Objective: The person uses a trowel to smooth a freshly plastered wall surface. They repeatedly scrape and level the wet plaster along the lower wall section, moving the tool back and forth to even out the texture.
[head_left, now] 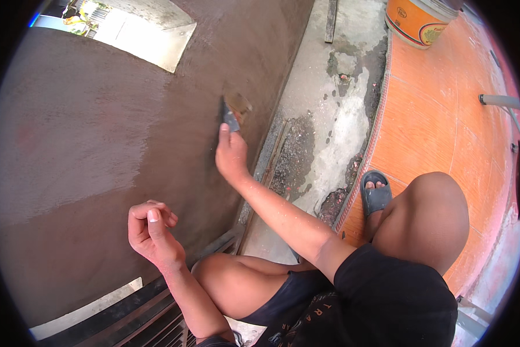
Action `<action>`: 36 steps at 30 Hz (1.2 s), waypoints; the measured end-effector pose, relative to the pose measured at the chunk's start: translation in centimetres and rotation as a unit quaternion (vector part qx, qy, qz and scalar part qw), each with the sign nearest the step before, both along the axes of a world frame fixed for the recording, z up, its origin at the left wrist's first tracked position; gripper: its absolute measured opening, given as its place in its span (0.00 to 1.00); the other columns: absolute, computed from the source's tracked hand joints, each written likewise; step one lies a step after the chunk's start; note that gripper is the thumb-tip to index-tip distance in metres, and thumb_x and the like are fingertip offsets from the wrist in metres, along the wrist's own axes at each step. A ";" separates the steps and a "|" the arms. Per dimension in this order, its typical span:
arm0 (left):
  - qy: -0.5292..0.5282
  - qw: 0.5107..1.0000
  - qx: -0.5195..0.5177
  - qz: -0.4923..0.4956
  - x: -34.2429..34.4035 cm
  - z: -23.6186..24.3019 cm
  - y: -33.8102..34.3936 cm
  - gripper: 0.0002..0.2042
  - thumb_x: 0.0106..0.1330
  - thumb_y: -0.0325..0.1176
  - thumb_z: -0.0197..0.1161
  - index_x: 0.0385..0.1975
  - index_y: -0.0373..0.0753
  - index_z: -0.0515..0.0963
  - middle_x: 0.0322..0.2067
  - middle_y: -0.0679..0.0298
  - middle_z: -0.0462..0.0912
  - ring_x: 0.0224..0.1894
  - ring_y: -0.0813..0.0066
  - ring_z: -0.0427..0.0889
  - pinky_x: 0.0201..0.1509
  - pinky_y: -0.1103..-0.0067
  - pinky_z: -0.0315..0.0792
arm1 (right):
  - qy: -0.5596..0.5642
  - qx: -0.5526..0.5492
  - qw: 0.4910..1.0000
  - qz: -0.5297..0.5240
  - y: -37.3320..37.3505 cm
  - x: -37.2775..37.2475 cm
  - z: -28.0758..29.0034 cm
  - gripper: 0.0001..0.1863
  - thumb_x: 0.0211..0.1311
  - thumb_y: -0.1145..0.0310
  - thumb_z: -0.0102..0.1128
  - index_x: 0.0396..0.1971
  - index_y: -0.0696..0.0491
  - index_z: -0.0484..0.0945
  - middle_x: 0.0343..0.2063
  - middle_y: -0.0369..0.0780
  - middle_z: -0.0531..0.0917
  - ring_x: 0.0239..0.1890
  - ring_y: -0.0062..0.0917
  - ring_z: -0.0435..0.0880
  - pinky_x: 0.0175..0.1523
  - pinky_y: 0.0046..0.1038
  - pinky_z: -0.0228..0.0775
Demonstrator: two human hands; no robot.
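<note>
My right hand (232, 157) is closed around a putty knife (231, 119), reached out to the brown plastered wall (179, 150). The knife has a dark grey part by my fingers and a blurred brownish part beyond it, against the wall. How its far edge meets the surface is smeared. My left hand (154, 232) is raised in front of the lower wall, fingers curled in and thumb against them. No object shows in it. Darker, smoother plaster lies around the knife, and a paler grey-brown patch (80, 127) spreads to the left.
A bright opening (150, 37) cuts through the wall at upper left. Dark metal bars (138, 315) run below my left arm. A stained concrete strip (341, 115) follows the wall's foot. Orange tiled floor (427, 115) bears an orange bucket (419, 20) and my sandalled foot (376, 194). A grey pipe (500, 101) juts in at right.
</note>
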State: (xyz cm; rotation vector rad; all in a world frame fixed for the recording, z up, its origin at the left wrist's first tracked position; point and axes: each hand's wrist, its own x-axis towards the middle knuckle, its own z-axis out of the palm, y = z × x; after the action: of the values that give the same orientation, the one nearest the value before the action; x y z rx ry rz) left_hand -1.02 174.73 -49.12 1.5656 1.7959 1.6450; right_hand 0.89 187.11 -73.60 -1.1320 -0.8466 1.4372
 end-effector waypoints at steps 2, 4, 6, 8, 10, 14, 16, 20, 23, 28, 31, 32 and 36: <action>-0.021 0.999 -0.029 0.020 -0.4 -0.2 0.4 0.11 0.73 0.36 0.58 0.29 0.37 0.72 0.23 0.65 0.73 0.24 0.80 0.68 0.29 0.82 0.64 | -0.051 -0.036 0.998 -0.015 -0.6 -0.8 -1.9 0.24 0.80 0.57 0.40 0.54 0.64 0.75 0.49 0.54 0.82 0.54 0.45 0.80 0.60 0.39 0.68; -0.037 0.998 -0.026 0.033 -0.7 -0.3 0.7 0.11 0.73 0.35 0.57 0.29 0.37 0.72 0.23 0.65 0.73 0.24 0.80 0.69 0.29 0.81 0.65 | -0.089 -0.022 0.996 -0.021 -0.7 -1.5 -3.7 0.24 0.80 0.60 0.40 0.61 0.62 0.72 0.56 0.54 0.79 0.60 0.45 0.78 0.65 0.39 0.67; -0.013 0.998 -0.051 0.033 -1.0 -0.4 0.8 0.11 0.73 0.35 0.57 0.29 0.37 0.73 0.22 0.65 0.72 0.24 0.80 0.69 0.29 0.81 0.65 | 0.027 -0.242 0.970 -0.014 -0.5 -1.6 -5.1 0.25 0.80 0.60 0.39 0.62 0.63 0.71 0.58 0.53 0.79 0.62 0.44 0.78 0.65 0.38 0.68; -0.010 0.998 -0.064 0.024 -1.2 -0.5 0.8 0.10 0.73 0.34 0.57 0.30 0.37 0.73 0.22 0.65 0.72 0.24 0.80 0.69 0.29 0.81 0.66 | 0.023 -0.428 0.903 -0.025 -0.3 -1.6 -5.8 0.28 0.80 0.56 0.39 0.56 0.67 0.75 0.53 0.54 0.82 0.58 0.43 0.81 0.61 0.37 0.72; -0.026 0.998 -0.047 0.012 -1.4 -0.6 0.8 0.10 0.73 0.34 0.57 0.30 0.36 0.73 0.23 0.65 0.72 0.24 0.79 0.69 0.30 0.81 0.66 | -0.001 -0.258 0.965 0.050 -0.8 -1.6 -6.1 0.27 0.79 0.56 0.41 0.54 0.66 0.77 0.54 0.56 0.81 0.58 0.47 0.80 0.62 0.38 0.70; -0.048 0.997 -0.023 0.053 -1.6 -0.8 0.8 0.09 0.73 0.33 0.57 0.30 0.36 0.73 0.23 0.64 0.72 0.24 0.79 0.69 0.30 0.80 0.68 | -0.092 0.010 0.996 -0.008 -3.2 -2.2 -6.1 0.22 0.78 0.60 0.43 0.47 0.63 0.81 0.41 0.59 0.84 0.47 0.54 0.82 0.51 0.41 0.71; -0.034 0.996 -0.059 0.054 -1.6 -0.9 0.9 0.09 0.73 0.33 0.57 0.30 0.36 0.73 0.24 0.64 0.73 0.25 0.79 0.70 0.30 0.80 0.68 | -0.081 -0.335 0.933 0.105 -2.9 -2.2 -5.8 0.26 0.78 0.57 0.41 0.60 0.63 0.74 0.63 0.58 0.73 0.66 0.47 0.72 0.67 0.37 0.65; -0.033 0.996 -0.076 0.036 -1.7 -0.7 0.8 0.09 0.72 0.33 0.57 0.30 0.36 0.73 0.24 0.64 0.73 0.25 0.79 0.70 0.30 0.80 0.68 | -0.007 -0.343 0.937 -0.072 0.0 -2.0 -5.3 0.25 0.79 0.57 0.40 0.40 0.64 0.80 0.40 0.57 0.82 0.47 0.51 0.81 0.53 0.42 0.69; -0.045 0.994 -0.073 0.061 -1.7 -0.5 0.8 0.09 0.72 0.33 0.57 0.30 0.36 0.73 0.23 0.64 0.73 0.25 0.79 0.70 0.31 0.80 0.68 | 0.004 -0.107 0.990 -0.088 4.0 0.2 -1.9 0.27 0.78 0.56 0.43 0.29 0.66 0.77 0.25 0.57 0.81 0.30 0.52 0.79 0.40 0.42 0.67; -0.067 0.995 -0.062 0.045 -1.6 -0.5 0.9 0.08 0.72 0.32 0.56 0.30 0.36 0.73 0.23 0.64 0.73 0.25 0.78 0.71 0.31 0.80 0.68 | -0.104 -0.291 0.951 -0.002 -3.0 -2.9 -5.8 0.26 0.79 0.58 0.38 0.47 0.63 0.82 0.42 0.56 0.85 0.53 0.50 0.82 0.56 0.42 0.71; -0.054 0.994 -0.086 0.041 -1.5 -0.7 1.0 0.08 0.72 0.32 0.56 0.30 0.36 0.73 0.23 0.63 0.73 0.26 0.78 0.71 0.31 0.80 0.68 | 0.132 -0.401 0.906 -0.016 -3.1 -3.6 -8.9 0.25 0.78 0.59 0.39 0.64 0.57 0.71 0.62 0.47 0.77 0.63 0.38 0.77 0.65 0.38 0.67; -0.044 0.993 -0.101 0.041 -1.5 -0.6 0.9 0.08 0.72 0.32 0.56 0.30 0.36 0.74 0.23 0.63 0.73 0.26 0.78 0.71 0.31 0.80 0.68 | 0.186 -0.426 0.885 -0.027 -0.6 -3.0 -8.8 0.25 0.77 0.58 0.39 0.66 0.56 0.69 0.63 0.45 0.76 0.62 0.36 0.78 0.63 0.39 0.69; -0.064 0.996 -0.064 0.002 -1.5 -0.3 0.8 0.09 0.72 0.32 0.57 0.30 0.36 0.74 0.23 0.64 0.73 0.26 0.78 0.71 0.32 0.79 0.68 | 0.006 -0.201 0.975 -0.096 9.2 1.5 -5.5 0.28 0.77 0.54 0.41 0.42 0.68 0.79 0.41 0.54 0.86 0.46 0.42 0.85 0.50 0.42 0.73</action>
State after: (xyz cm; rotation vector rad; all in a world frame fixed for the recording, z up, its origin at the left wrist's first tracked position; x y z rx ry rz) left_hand -2.54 175.53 -49.42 1.3718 1.8005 1.5598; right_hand 2.43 196.34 -79.08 -1.4634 -0.4300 1.4874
